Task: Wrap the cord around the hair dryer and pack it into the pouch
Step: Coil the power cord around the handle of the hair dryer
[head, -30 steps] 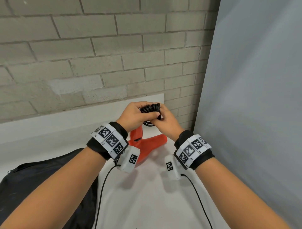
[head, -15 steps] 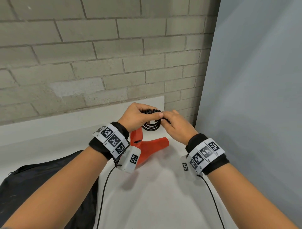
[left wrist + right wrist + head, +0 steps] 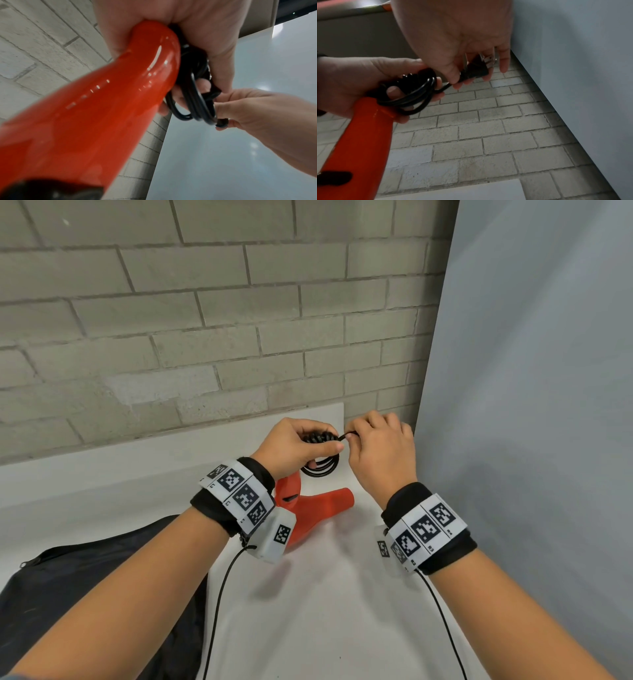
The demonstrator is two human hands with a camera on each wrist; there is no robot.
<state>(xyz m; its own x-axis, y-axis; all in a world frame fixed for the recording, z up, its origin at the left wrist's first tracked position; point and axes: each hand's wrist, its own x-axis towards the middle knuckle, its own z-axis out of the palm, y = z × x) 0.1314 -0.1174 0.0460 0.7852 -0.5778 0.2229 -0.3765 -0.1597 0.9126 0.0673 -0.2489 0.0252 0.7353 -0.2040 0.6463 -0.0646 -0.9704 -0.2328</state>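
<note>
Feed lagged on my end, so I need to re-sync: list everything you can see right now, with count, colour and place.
hair dryer: 1, red-orange, handle end in left hand, above the table
cord: 1, black, coiled at the handle end
plug: 1, black with metal prongs, in right hand
pouch: 1, black, on the table at left
table: 1, white
brick wall: 1, grey, behind
panel: 1, pale grey-blue, right
left hand: grips handle and coil
right hand: pinches plug

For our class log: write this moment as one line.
left hand grips hair dryer, cord coils | right hand pinches plug | pouch waiting
</note>
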